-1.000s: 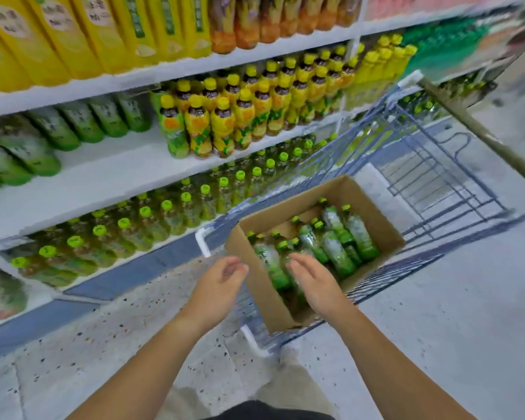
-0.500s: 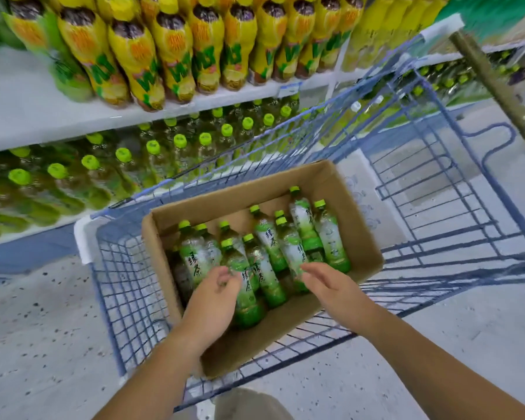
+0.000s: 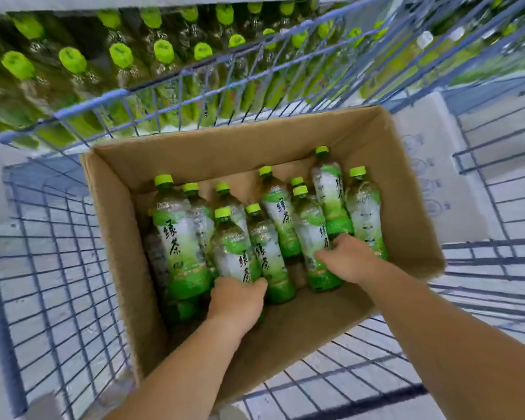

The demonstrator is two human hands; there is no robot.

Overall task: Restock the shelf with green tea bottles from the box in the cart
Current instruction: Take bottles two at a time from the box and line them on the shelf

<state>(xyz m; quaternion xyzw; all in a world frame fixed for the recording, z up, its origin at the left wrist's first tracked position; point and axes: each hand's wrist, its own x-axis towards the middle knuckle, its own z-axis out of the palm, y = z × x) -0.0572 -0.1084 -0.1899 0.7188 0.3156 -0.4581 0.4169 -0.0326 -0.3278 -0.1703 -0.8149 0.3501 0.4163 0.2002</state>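
Observation:
An open cardboard box (image 3: pixel 406 189) sits in the blue wire cart (image 3: pixel 58 298). Several green tea bottles with lime caps and green-white labels lie in it, caps pointing away from me. My left hand (image 3: pixel 238 301) grips the base of one bottle (image 3: pixel 231 247) near the box's middle. My right hand (image 3: pixel 349 259) curls over the lower part of another bottle (image 3: pixel 312 234) toward the right side. Its fingertips are hidden between the bottles. Beyond the cart, a low shelf row of green tea bottles (image 3: pixel 119 59) shows lime caps.
The cart's wire wall (image 3: pixel 255 71) stands between the box and the shelf. A pale flat carton (image 3: pixel 431 183) lies in the cart to the right of the box. Grey floor shows through the cart's mesh on both sides.
The view has closed in and tilted down onto the box. Both hands went from hovering over the bottles to down among them, each now closing on a bottle.

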